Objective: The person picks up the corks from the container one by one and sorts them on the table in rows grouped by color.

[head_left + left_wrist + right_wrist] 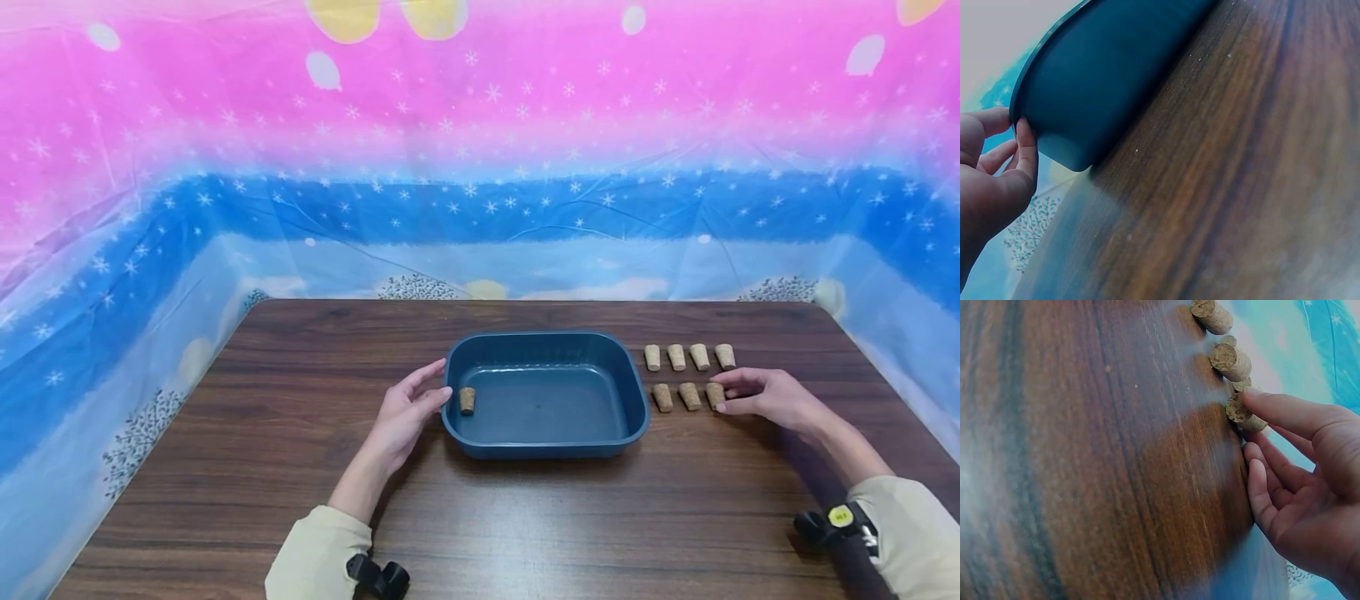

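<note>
A dark blue rectangular basin (546,451) stands on the table, with one cork stopper (467,401) inside near its left wall. My left hand (405,414) grips the basin's left rim, thumb and fingers on either side of the wall, as the left wrist view also shows. To the basin's right, cork stoppers lie in two rows. With thumb and fingers, my right hand (772,402) pinches the right-end cork stopper (714,397) of the near row. In the right wrist view the thumb lies against this cork stopper (1237,410), which partly hides behind the hand.
Beside the pinched one lie two more cork stoppers (688,396) in the near row. Behind them is a far row of several cork stoppers (676,357). The brown wooden table (480,525) ends at a patterned pink and blue cloth (480,200) around its back and sides.
</note>
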`<state>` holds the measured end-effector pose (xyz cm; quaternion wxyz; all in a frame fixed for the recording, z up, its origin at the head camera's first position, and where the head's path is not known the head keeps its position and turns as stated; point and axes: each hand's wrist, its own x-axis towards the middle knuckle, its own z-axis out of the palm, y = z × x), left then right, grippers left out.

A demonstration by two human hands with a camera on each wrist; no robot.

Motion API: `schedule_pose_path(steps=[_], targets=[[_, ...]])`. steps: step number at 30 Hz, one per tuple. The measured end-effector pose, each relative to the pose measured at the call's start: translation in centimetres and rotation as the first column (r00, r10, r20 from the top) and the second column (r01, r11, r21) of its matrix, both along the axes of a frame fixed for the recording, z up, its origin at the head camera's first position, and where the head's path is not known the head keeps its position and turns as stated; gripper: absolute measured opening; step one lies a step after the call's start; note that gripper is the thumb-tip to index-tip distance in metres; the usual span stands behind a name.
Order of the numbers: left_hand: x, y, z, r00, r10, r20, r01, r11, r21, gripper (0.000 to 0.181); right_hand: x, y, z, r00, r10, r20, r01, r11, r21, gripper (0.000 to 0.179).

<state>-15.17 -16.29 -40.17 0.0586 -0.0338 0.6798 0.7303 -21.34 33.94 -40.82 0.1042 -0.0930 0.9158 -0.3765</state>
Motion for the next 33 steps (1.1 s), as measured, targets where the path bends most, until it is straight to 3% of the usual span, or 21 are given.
schedule_pose_path(steps=[22,29,33], targets=[[0.03,0.01,0.0,1.0,0.0,0.002,0.0,1.0,-0.002,0.048,0.22,0.17,-0.01,1.0,-0.002,-0.007,0.002,0.999,-0.043,0.059],[0.08,0.04,0.03,1.0,0.001,-0.005,-0.001,1.0,-0.006,0.048,0.52,0.63,0.09,1.0,-0.02,-0.016,0.018,0.991,-0.135,0.058],[0.01,0.02,-0.05,1.0,0.001,-0.02,-0.001,1.0,-0.006,0.049,0.61,0.58,0.89,0.998,-0.062,-0.032,0.055,0.983,-0.173,0.056]])
